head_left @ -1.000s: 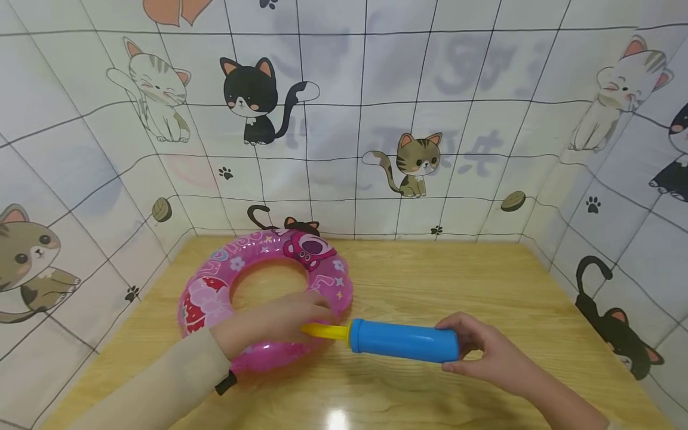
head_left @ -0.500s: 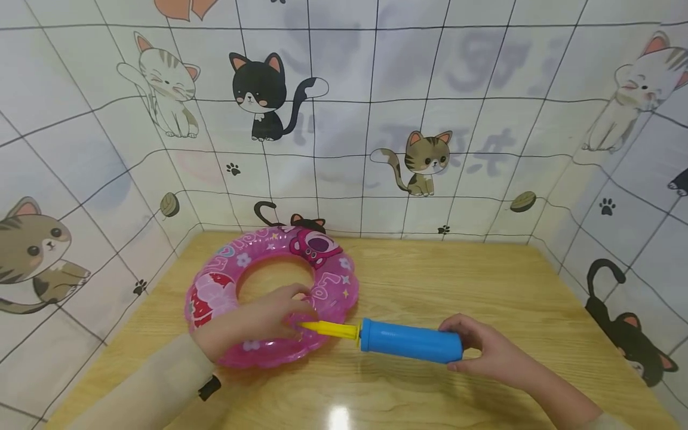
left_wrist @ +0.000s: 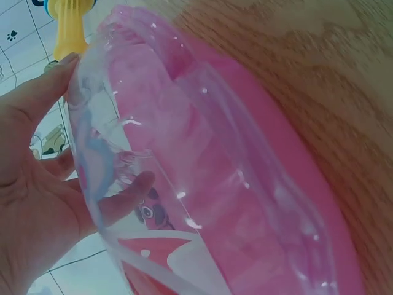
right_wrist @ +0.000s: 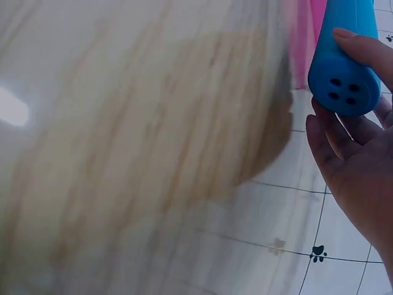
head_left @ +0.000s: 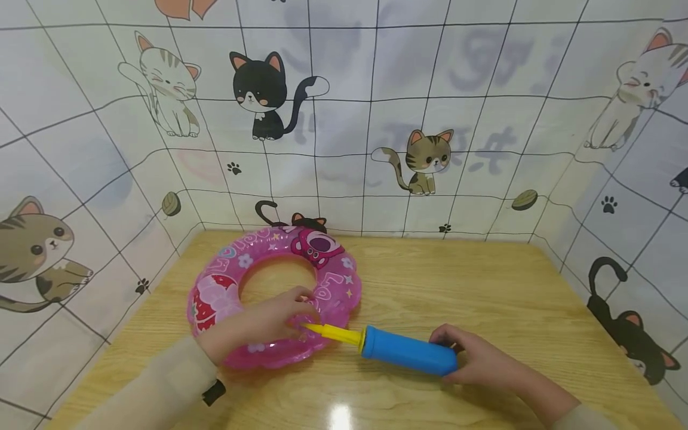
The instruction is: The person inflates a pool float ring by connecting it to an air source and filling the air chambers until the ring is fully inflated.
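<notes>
In the head view a pink inflatable swim ring (head_left: 338,304) with printed strawberries and a bear lies on the table. My left hand (head_left: 274,319) holds its near side, thumb and fingers spread around the clear film; part of this grip is hidden in the head view. In the left wrist view the thumb tip touches the ring beside the yellow nozzle. My right hand (head_left: 481,361) grips the rear end of a blue hand pump (head_left: 405,349), whose holed end cap (right_wrist: 347,92) faces the right wrist camera. The pump's yellow nozzle (head_left: 338,334) points left, its tip at the left fingers.
The wooden table (head_left: 457,280) carries the ring at its left side. Walls covered with cat-printed cloth (head_left: 344,119) enclose it at the back and both sides. A black strap end (head_left: 214,392) hangs at the left sleeve.
My left hand has drawn back left from the nozzle, baring its tip, and its fingers have spread. The pump's rear end has dipped, so it slants more. The head view has shifted slightly.
</notes>
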`<state>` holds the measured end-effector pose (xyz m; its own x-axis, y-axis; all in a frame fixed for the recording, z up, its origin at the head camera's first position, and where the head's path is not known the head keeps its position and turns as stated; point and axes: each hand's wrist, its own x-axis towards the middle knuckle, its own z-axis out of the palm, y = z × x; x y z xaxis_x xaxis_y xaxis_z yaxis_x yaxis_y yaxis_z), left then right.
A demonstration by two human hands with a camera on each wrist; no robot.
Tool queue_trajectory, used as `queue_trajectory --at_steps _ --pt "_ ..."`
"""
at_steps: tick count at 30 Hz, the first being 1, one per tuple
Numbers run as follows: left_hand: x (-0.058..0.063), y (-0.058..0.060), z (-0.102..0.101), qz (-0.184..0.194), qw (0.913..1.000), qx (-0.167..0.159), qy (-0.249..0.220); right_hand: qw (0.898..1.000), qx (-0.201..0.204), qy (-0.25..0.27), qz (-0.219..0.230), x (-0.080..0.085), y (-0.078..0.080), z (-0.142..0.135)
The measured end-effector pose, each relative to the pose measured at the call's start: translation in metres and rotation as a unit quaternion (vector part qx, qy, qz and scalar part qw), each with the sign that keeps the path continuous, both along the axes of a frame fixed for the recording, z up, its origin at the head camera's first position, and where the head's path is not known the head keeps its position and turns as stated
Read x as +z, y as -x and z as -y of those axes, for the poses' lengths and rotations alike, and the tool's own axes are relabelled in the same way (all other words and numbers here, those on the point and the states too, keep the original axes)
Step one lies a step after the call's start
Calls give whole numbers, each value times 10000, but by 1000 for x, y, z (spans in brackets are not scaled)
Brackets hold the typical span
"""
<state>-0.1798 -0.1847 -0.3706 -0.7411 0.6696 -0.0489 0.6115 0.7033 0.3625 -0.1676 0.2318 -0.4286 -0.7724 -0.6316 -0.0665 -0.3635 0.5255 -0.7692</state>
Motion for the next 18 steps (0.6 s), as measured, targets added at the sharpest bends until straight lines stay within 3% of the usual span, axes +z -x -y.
queue_trajectory --at_steps 6,10,18 --pt "-2 0 -6 35 10000 67 -30 9998 44 -119 159 -3 2 -5" --pt "-3 -1 -12 32 9999 79 -72 9999 66 -76 119 4 5 -5" --pt "-6 -1 -26 -93 9999 94 -64 9978 389 265 -473 24 8 18"
